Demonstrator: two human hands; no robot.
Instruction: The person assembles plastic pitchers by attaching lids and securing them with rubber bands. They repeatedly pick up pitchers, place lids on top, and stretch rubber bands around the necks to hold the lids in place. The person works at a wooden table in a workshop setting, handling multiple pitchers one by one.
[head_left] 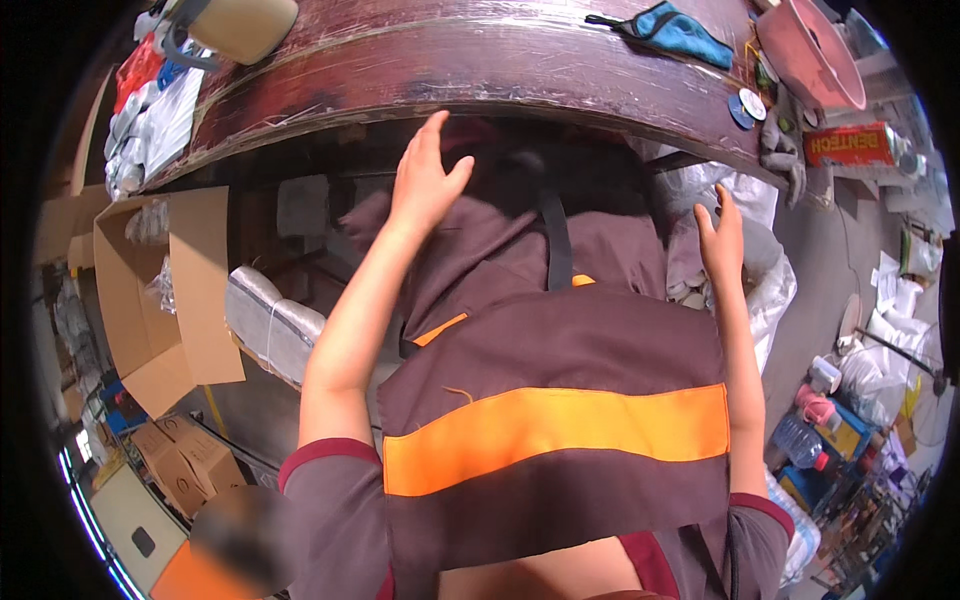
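A dark brown apron (560, 355) with a wide orange band (560, 425) covers my chest and falls toward my lap. A dark strap (556, 240) runs over the brown cloth below it. My left hand (430, 180) is raised left of the lap cloth, near the table edge, with thumb and fingers apart and nothing in it. On the other side, my right hand (722, 238) is lifted beside a white plastic bag (765, 285), its thumb away from the fingers. It appears to hold nothing.
Ahead stands a worn dark red table (450, 65) bearing a beige jug (245, 28), a blue cloth pouch (675, 35) and a pink basin (810, 55). An open cardboard box (205, 290) is at left; a red box (850, 145) and bottles lie at right.
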